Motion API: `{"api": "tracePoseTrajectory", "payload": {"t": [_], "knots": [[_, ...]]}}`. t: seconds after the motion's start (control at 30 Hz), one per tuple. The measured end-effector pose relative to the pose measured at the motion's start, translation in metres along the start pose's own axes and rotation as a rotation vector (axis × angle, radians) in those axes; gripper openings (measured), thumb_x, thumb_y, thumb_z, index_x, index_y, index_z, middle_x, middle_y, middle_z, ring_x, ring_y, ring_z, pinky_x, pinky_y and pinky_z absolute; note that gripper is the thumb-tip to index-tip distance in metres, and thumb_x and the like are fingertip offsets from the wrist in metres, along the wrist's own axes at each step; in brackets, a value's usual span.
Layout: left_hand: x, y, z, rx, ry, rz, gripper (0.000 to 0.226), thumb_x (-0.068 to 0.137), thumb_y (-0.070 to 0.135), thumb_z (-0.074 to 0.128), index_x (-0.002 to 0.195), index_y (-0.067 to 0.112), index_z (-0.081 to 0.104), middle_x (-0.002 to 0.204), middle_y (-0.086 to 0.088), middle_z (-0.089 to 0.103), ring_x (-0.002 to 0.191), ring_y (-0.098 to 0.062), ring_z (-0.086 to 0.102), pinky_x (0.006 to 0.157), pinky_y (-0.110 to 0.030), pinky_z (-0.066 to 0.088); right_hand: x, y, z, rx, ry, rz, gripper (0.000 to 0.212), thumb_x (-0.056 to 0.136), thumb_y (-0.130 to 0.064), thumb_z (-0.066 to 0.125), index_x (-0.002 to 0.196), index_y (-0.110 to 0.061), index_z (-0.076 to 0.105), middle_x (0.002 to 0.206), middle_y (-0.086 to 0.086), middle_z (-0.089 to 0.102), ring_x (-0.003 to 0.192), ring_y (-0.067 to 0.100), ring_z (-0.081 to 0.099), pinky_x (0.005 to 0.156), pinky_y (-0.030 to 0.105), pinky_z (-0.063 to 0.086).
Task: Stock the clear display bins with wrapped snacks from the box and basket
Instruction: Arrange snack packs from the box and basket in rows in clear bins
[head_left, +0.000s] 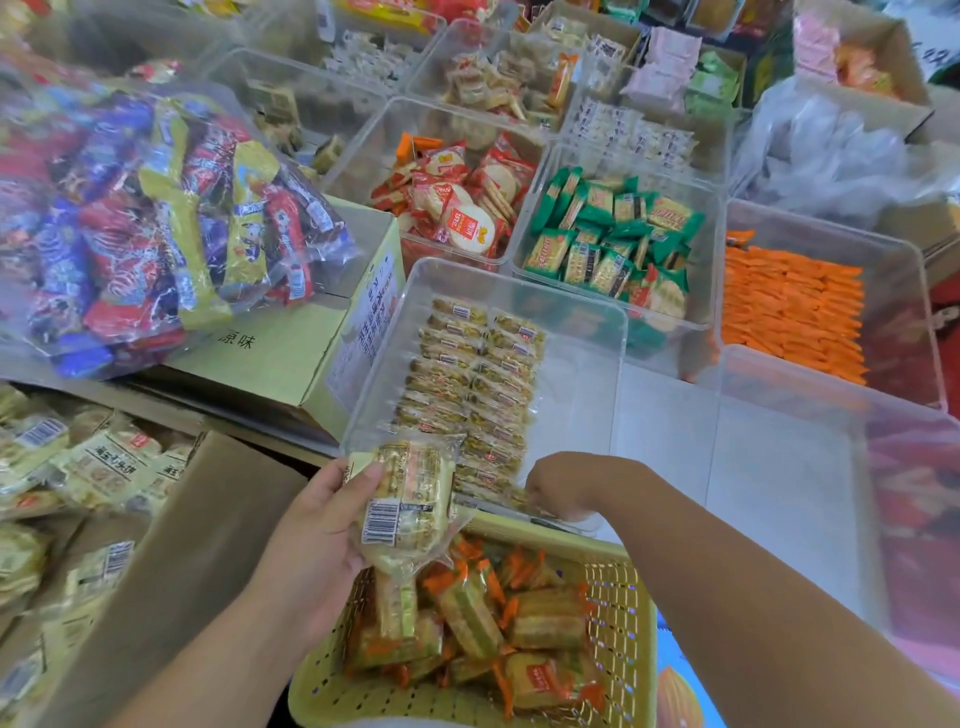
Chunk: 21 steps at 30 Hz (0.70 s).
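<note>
The left hand (311, 530) is gripping a stack of wrapped snacks (410, 493), thumb curling over its top, just above the yellow basket (636, 623). The right hand (558, 488) is reaching into the clear bin (576, 415) beside it, touching the snack rows (467, 374); its fingers are hidden, so I cannot tell its grip. The cardboard box (218, 545) is sitting left of the left hand.

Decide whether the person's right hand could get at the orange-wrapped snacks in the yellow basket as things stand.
Probably yes. The yellow basket is open-topped and sits just below the right hand, with the orange-wrapped snacks uncovered. The packet in the left hand hangs over only the basket's far-left corner.
</note>
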<state>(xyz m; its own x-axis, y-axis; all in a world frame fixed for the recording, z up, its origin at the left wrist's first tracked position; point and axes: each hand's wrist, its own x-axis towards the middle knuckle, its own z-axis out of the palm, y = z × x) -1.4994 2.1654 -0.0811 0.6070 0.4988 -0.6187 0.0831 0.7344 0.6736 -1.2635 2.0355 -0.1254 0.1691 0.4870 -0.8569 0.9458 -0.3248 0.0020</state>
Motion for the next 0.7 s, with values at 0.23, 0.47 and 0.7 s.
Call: {"api": "tracePoseTrajectory", "payload": {"t": [0.23,0.47,0.7], "knots": [[-0.009,0.009,0.004,-0.039,0.007,-0.071,0.034,0.091,0.016,0.060,0.124,0.014,0.069,0.119,-0.017,0.075,0.097,-0.030,0.076,0.073,-0.043,0.062,-0.022,-0.013,-0.018,0.115,0.073,0.065,0.018,0.101,-0.009,0.046,0.089,-0.005,0.059,0.079,0.005,0.047,0.065,0.020,0.043,0.057,0.026,0.037],[-0.019,0.017,0.013,0.181,-0.025,-0.138,0.036,0.072,0.024,0.074,0.107,0.018,0.080,0.111,-0.015,0.077,0.087,-0.029,0.075,0.083,-0.048,0.058,-0.099,-0.039,-0.016,0.588,0.762,-0.438,0.096,0.082,-0.017,0.067,0.152,-0.059,0.017,0.164,-0.023,0.016,0.147,0.006,0.027,0.104,0.020,0.036],[-0.029,0.026,0.034,0.299,-0.034,-0.189,0.071,0.085,0.064,0.051,0.121,0.006,0.071,0.121,-0.025,0.072,0.112,-0.045,0.068,0.097,-0.056,0.052,-0.110,-0.047,0.009,0.622,0.972,-0.436,0.067,0.079,-0.013,0.080,0.140,-0.033,0.059,0.149,-0.018,0.046,0.134,0.001,0.042,0.110,0.012,0.030]]}}
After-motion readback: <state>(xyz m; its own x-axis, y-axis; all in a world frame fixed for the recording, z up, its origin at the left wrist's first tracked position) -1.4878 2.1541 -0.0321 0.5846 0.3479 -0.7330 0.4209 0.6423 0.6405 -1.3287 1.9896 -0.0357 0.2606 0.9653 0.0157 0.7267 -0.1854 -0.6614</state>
